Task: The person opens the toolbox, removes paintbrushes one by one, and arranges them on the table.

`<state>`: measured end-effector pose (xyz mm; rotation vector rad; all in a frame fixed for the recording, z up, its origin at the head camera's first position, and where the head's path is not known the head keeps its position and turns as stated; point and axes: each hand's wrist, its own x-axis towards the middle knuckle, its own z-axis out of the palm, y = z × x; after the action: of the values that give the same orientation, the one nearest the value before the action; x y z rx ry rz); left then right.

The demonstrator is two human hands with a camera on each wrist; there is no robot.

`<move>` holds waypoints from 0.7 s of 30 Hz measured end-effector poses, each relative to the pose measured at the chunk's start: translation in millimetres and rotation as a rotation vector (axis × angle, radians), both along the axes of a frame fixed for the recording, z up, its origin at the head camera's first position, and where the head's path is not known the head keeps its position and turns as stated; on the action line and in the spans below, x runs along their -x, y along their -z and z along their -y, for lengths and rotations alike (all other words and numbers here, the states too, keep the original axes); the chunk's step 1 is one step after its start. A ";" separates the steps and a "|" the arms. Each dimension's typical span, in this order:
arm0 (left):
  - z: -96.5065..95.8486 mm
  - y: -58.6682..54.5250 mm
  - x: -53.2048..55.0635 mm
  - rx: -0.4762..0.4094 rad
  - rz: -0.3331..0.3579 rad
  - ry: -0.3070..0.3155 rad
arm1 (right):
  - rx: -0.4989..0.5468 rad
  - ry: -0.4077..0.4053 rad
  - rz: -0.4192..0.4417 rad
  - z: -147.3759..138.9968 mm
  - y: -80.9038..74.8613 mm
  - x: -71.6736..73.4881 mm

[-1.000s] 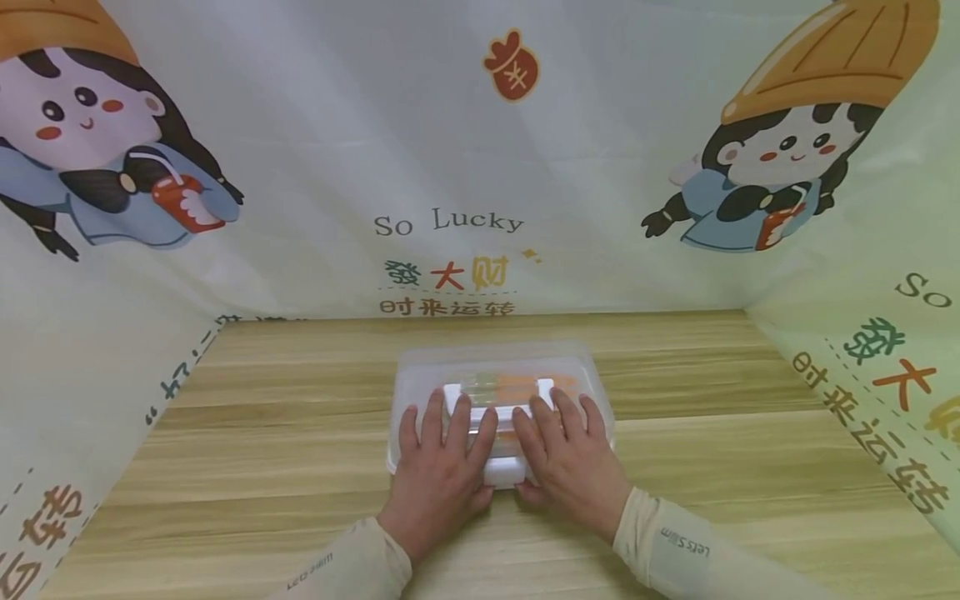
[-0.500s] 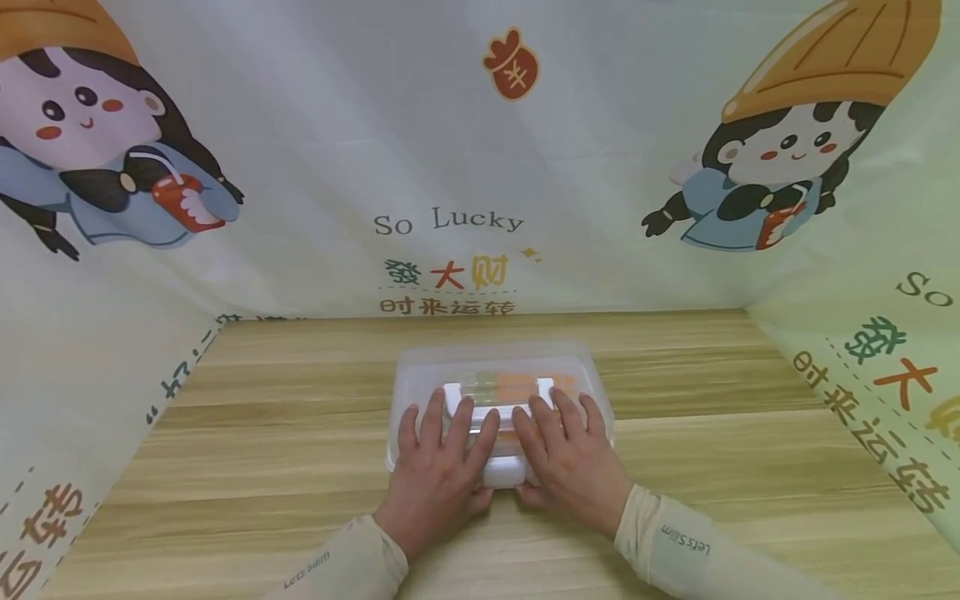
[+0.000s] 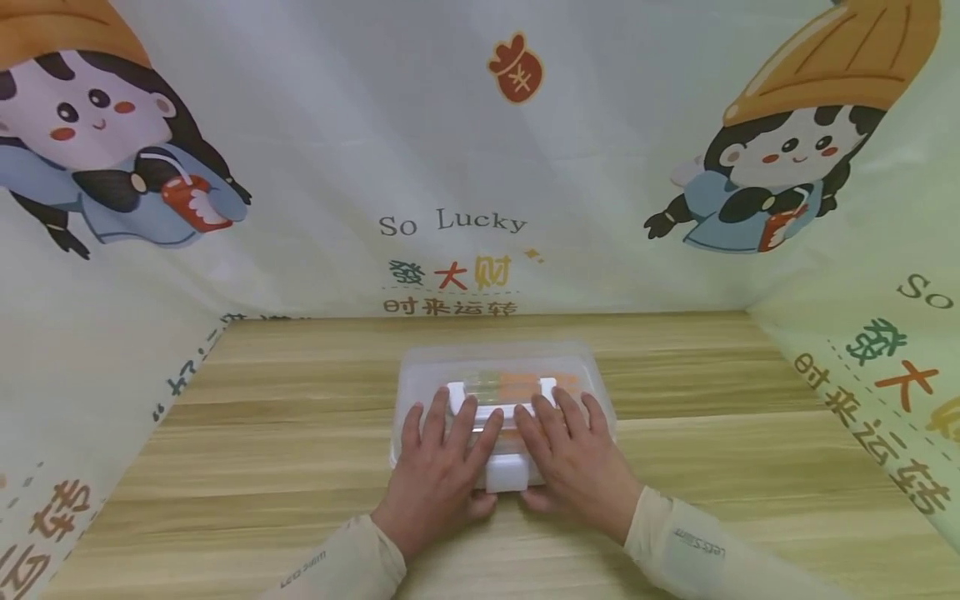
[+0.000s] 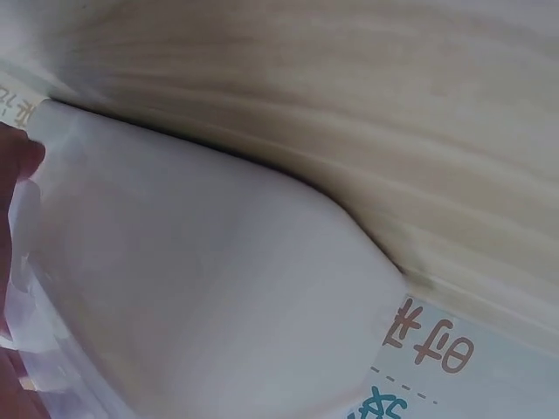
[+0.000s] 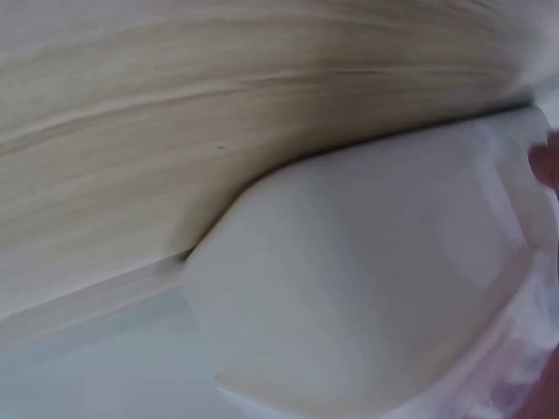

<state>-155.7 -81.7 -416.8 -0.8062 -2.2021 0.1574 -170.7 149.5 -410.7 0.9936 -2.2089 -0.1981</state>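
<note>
A white plastic storage box (image 3: pixel 408 375) with a translucent lid stands on the table. A white handle (image 3: pixel 491 412) lies across its lid, and a white latch (image 3: pixel 507 473) is at the front. My left hand (image 3: pixel 438 479) rests on the lid's left half, fingers extended, its thumb low at the front beside the latch. My right hand (image 3: pixel 577 475) mirrors it on the right half. Orange and green shapes (image 3: pixel 517 383) show blurrily through the lid. Both wrist views show the box wall (image 4: pixel 218 253) close up, with a thumb (image 5: pixel 546 161) near the latch.
The wood-grain table (image 3: pixel 300 400) carries the box near its middle. White printed cloth (image 3: pixel 337 150) with cartoon figures and lettering hangs behind and on both sides.
The latch at the front appears a little larger and farther out from the box. Both thumbs shift slightly beside it; the fingers stay on the lid. The head view has swung slightly.
</note>
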 end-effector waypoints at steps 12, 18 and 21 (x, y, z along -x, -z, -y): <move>16.5 -15.1 -1.6 -0.079 0.178 0.074 | 0.092 -0.137 0.156 -16.4 -14.9 -0.6; 19.2 -18.4 1.8 -0.053 0.183 0.092 | 0.099 -0.132 0.179 -18.7 -19.1 0.3; 15.4 -17.4 1.2 -0.018 0.172 0.063 | 0.086 -0.097 0.161 -14.4 -17.6 -0.7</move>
<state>-156.9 -97.1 -399.4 -0.9067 -2.3320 0.0377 -170.0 163.9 -393.1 1.0987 -2.2854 0.0212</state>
